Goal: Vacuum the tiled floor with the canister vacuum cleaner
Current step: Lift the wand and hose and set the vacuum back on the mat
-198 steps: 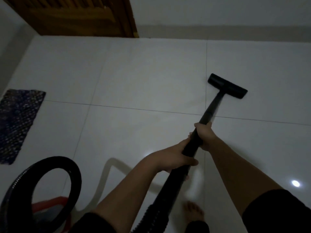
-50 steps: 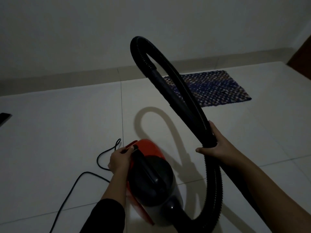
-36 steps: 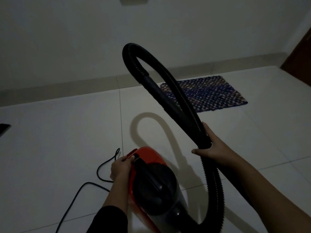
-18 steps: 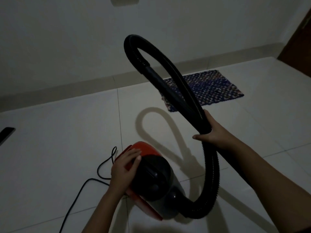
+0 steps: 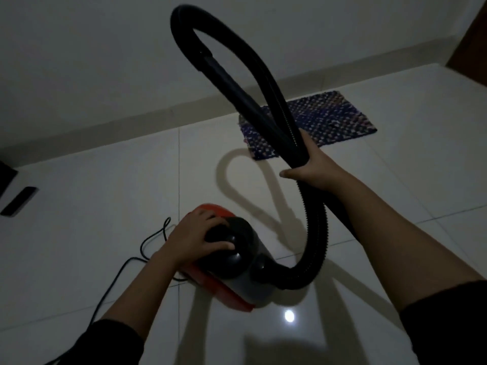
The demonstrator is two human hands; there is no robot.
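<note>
A red and black canister vacuum (image 5: 237, 270) sits on the white tiled floor (image 5: 79, 233) in front of me. My left hand (image 5: 195, 238) lies on its top with the fingers wrapped over the black handle. From the canister's front a black ribbed hose (image 5: 316, 233) curves up and loops high overhead. My right hand (image 5: 313, 167) is shut around the hose where it meets the rigid wand, holding the loop up. The floor nozzle is out of view.
The black power cord (image 5: 147, 243) snakes left of the canister towards the lower left. A blue woven mat (image 5: 326, 119) lies by the far skirting. A dark flat object (image 5: 18, 201) rests on the floor at the left. A brown door edge (image 5: 474, 35) shows at the upper right.
My left hand slid from the canister's red rear onto its black handle. My right hand kept the hose and raised the loop higher. Earlier both hands pushed the wand across the floor.
</note>
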